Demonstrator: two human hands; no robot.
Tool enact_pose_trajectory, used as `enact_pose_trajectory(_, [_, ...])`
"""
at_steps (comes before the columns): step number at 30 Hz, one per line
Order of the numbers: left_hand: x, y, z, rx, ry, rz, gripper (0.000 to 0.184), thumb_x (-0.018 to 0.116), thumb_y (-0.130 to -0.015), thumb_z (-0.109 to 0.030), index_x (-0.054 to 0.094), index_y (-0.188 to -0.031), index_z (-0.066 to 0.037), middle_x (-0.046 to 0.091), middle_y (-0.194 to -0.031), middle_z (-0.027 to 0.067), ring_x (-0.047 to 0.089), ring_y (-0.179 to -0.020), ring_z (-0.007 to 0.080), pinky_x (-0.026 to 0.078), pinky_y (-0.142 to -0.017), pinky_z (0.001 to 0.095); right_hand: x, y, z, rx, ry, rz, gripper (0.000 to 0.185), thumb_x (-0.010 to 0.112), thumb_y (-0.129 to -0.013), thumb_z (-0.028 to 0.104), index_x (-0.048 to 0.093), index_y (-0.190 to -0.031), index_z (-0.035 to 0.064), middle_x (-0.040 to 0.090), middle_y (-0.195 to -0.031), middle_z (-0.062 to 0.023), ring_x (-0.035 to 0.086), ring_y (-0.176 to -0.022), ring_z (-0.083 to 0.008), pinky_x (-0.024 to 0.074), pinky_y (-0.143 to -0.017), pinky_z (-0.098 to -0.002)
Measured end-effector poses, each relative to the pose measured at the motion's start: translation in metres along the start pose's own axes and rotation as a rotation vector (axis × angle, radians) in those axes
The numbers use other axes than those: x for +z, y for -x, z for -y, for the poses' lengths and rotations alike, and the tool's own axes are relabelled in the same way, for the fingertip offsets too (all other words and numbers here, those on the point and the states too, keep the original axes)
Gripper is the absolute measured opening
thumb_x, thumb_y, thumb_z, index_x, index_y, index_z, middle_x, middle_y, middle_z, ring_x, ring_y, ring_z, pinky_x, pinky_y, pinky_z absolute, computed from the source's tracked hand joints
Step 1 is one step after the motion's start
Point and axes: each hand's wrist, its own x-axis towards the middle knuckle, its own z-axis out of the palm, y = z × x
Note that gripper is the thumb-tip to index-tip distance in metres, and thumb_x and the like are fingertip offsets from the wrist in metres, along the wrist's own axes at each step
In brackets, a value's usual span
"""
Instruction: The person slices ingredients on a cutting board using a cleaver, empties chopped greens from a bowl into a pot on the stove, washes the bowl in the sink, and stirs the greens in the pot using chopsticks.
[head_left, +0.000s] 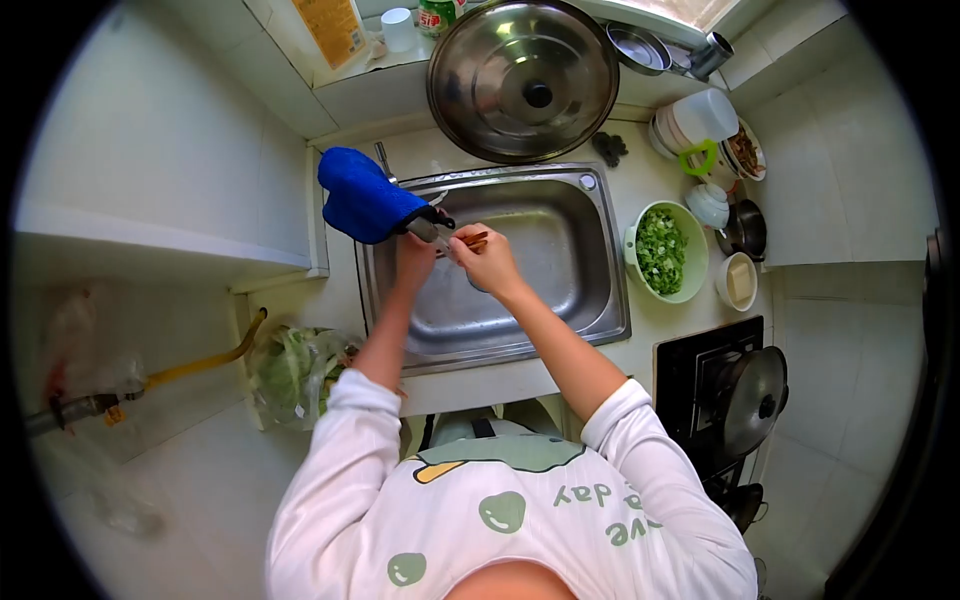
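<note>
Both my hands are close together over the left part of the steel sink (560, 341). My right hand (488, 262) is closed around a brown, stick-like wooden piece (477, 240), whose exact kind I cannot make out. Just beside it, my left hand (414, 258) is under the grey tap spout (424, 230), its fingers mostly hidden and blurred. What looks like water shows below the spout, between the hands. A blue cloth (368, 195) covers the tap above my left hand.
A big pan lid (525, 85) leans behind the sink. To the right stand a bowl of chopped greens (662, 250), a small bowl (738, 281) with a pale block, and stacked bowls. A covered pan (752, 402) sits on the stove. Bagged leafy vegetables (290, 370) lie left.
</note>
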Motion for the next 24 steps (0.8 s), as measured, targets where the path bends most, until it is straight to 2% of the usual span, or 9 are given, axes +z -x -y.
enact_pose_trajectory(2, [0.025,0.036,0.01,0.08,-0.003,-0.003,0.035,0.046,-0.085,-0.002,0.046,-0.12,-0.001,0.057,-0.106,0.0141,0.056,-0.096,0.0247,0.043,-0.083,0.0338,0.012,0.0,-0.013,0.034,-0.101,0.003,0.016,0.063,-0.084,0.013,0.061,-0.08,-0.0021,0.06,-0.063,-0.0057,0.06,-0.058,-0.0119,0.0454,-0.051,-0.0246])
enact_pose_trajectory(6, [0.055,0.058,0.004,0.298,0.077,-0.199,0.028,0.043,-0.09,-0.007,0.046,-0.118,-0.003,0.06,-0.097,0.0147,0.059,-0.088,0.0311,0.045,-0.077,0.0373,-0.004,0.003,0.024,-0.109,0.204,0.067,0.015,0.063,-0.083,0.012,0.06,-0.078,-0.0018,0.06,-0.061,-0.0074,0.059,-0.055,-0.0116,0.0449,-0.051,-0.0257])
enact_pose_trajectory(11, [0.056,0.061,0.054,0.021,-0.138,-0.05,0.025,0.039,-0.096,-0.02,0.044,-0.117,-0.007,0.057,-0.092,0.0232,0.056,-0.088,0.0412,0.045,-0.074,0.0424,-0.031,0.004,0.086,-0.091,0.167,0.108,0.014,0.066,-0.082,0.01,0.06,-0.075,-0.0006,0.055,-0.059,-0.0057,0.056,-0.052,-0.0115,0.0425,-0.049,-0.024])
enact_pose_trajectory(15, [0.046,0.048,0.1,-0.121,-0.235,0.073,0.02,0.04,-0.094,-0.016,0.05,-0.108,-0.006,0.057,-0.09,0.0242,0.055,-0.087,0.041,0.044,-0.072,0.0438,-0.047,0.007,0.095,-0.249,0.066,-0.033,0.013,0.063,-0.083,0.006,0.059,-0.074,-0.0025,0.053,-0.068,-0.007,0.052,-0.051,-0.0123,0.0409,-0.047,-0.0258])
enact_pose_trajectory(17, [0.044,0.036,0.163,0.201,-0.311,-0.082,0.018,0.04,-0.091,-0.011,0.054,-0.1,-0.004,0.056,-0.089,0.0263,0.055,-0.085,0.0424,0.044,-0.071,0.0434,-0.051,0.012,0.109,-0.317,0.125,-0.01,0.012,0.063,-0.083,0.006,0.059,-0.075,-0.0025,0.053,-0.068,-0.0077,0.053,-0.054,-0.0129,0.0419,-0.049,-0.0254])
enact_pose_trajectory(19, [0.028,0.007,0.134,-0.032,-0.222,-0.263,0.015,0.045,-0.087,-0.008,0.058,-0.094,-0.003,0.06,-0.088,0.0211,0.058,-0.086,0.0351,0.045,-0.073,0.0393,-0.049,0.014,0.096,-0.367,0.189,0.08,0.008,0.064,-0.082,0.006,0.061,-0.079,-0.0007,0.053,-0.072,-0.0095,0.058,-0.062,-0.0171,0.0467,-0.054,-0.0266])
enact_pose_trajectory(22, [0.0,-0.043,0.096,0.425,-0.075,-0.3,0.023,0.055,-0.086,-0.013,0.058,-0.107,-0.005,0.06,-0.099,0.0064,0.056,-0.094,0.0176,0.044,-0.08,0.0314,-0.035,0.024,0.086,-0.366,0.229,0.162,0.007,0.064,-0.081,0.007,0.062,-0.086,0.003,0.056,-0.081,-0.0092,0.059,-0.062,-0.0231,0.0502,-0.059,-0.0324])
enact_pose_trajectory(23, [0.0,-0.073,0.105,0.25,0.4,-0.216,0.034,0.056,-0.09,-0.022,0.052,-0.119,-0.006,0.056,-0.109,0.0083,0.054,-0.1,0.0196,0.043,-0.085,0.0311,-0.033,0.028,0.088,-0.401,0.256,0.138,0.007,0.064,-0.082,0.011,0.062,-0.084,0.0038,0.056,-0.081,-0.0094,0.059,-0.062,-0.0234,0.0493,-0.058,-0.0322])
enact_pose_trajectory(24, [-0.007,-0.093,0.093,0.083,0.582,-0.205,0.042,0.057,-0.09,-0.025,0.047,-0.126,-0.006,0.055,-0.113,0.0087,0.053,-0.102,0.0194,0.042,-0.087,0.0316,-0.038,0.033,0.093,-0.392,0.269,0.105,0.007,0.064,-0.082,0.011,0.062,-0.084,0.0038,0.056,-0.081,-0.0094,0.059,-0.062,-0.0234,0.0493,-0.058,-0.0322])
